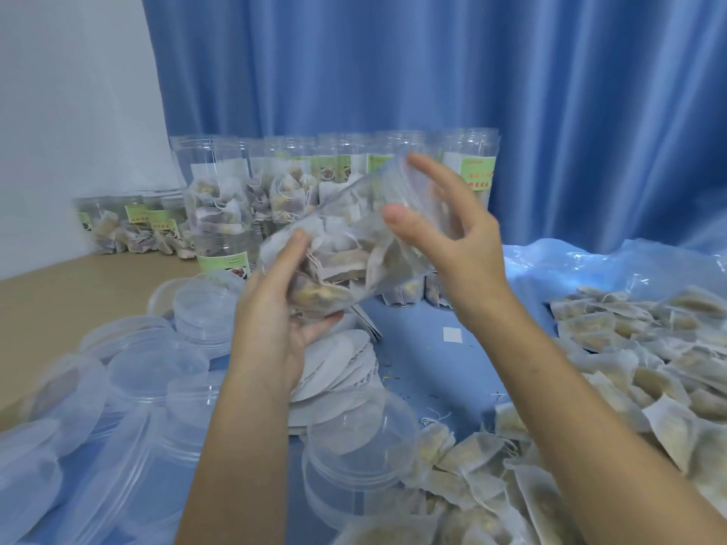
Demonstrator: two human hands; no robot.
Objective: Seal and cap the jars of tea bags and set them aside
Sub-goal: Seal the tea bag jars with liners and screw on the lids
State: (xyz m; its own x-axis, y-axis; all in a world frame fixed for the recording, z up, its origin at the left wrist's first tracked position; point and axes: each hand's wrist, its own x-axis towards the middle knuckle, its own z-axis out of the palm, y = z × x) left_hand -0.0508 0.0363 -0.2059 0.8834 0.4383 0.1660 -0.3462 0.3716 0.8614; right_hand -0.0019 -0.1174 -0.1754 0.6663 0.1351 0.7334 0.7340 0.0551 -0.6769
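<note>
Blue curtain (pixel 432 72) hangs behind the whole scene, and a blue plastic sheet (pixel 440 371) covers the desk (pixel 59 285) below the hands. Beyond the fingers stands a row of open clear jars (pixel 220 198) packed with tea bags, each with a green label; a lower cluster of jars (pixel 130 226) sits further left, near the white wall. Below and left of the left hand lie many clear plastic lids (pixel 149 363), some stacked, some overlapping. Directly under that hand a fan of white round seal liners (pixel 338 367) spreads on the sheet. To the right of the right forearm and below it, loose tea bags (pixel 649 367) lie heaped across the sheet, with a small white paper square (pixel 452 334) between the two forearms.

Held in the air between both hands is a clear jar of tea bags (pixel 346 261), tilted with its open mouth up and to the right. The left hand (pixel 275 324) grips its lower end, fingers curled round the base from below and thumb on the side. The right hand (pixel 452 238) is spread at the mouth, fingers straight and apart, the thumb and fingertips (pixel 397 218) near or touching the rim; motion blur hides whether they press it.
</note>
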